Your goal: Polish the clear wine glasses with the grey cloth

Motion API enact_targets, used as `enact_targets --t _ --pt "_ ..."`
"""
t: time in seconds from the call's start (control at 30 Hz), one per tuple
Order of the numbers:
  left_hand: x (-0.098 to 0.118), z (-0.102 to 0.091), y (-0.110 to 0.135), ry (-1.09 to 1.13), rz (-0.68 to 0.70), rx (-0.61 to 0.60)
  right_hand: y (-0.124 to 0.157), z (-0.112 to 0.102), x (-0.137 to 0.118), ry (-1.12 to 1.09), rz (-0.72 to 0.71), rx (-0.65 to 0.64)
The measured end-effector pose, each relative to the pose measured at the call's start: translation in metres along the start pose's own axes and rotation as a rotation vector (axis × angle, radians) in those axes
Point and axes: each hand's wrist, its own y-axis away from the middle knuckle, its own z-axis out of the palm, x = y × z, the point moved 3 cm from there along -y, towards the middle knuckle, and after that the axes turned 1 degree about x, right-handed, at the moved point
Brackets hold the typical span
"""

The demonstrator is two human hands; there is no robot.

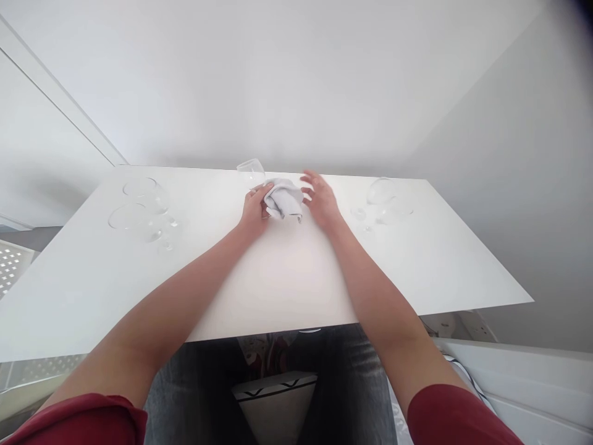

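My left hand [254, 209] is closed on a crumpled white cloth [284, 198] over the middle of the white table. A clear drinking glass [251, 168], tilted, shows just beyond the left fingers. Its lower part goes behind the hand and cloth, so I cannot tell whether the hand grips it too. To the right of the cloth, my right hand [319, 196] is raised with its fingers apart and curved toward it. Nothing shows in that hand, and its fingertips are slightly blurred.
Several clear glasses [157, 198] lie on the left part of the white table [278, 278]. More clear glassware [382, 193] is at the right. A white wall [287, 80] rises behind the far edge. White drawers [532, 371] stand below at the right.
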Motion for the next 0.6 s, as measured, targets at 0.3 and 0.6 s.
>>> enact_targets --t 0.3,0.6 --pt "0.0 0.002 0.002 -0.098 -0.007 0.036 0.0 0.0 0.009 0.172 0.037 0.078" --pt "0.001 0.011 0.005 0.074 -0.074 -0.095 0.007 -0.017 -0.014 0.857 -0.298 0.627"
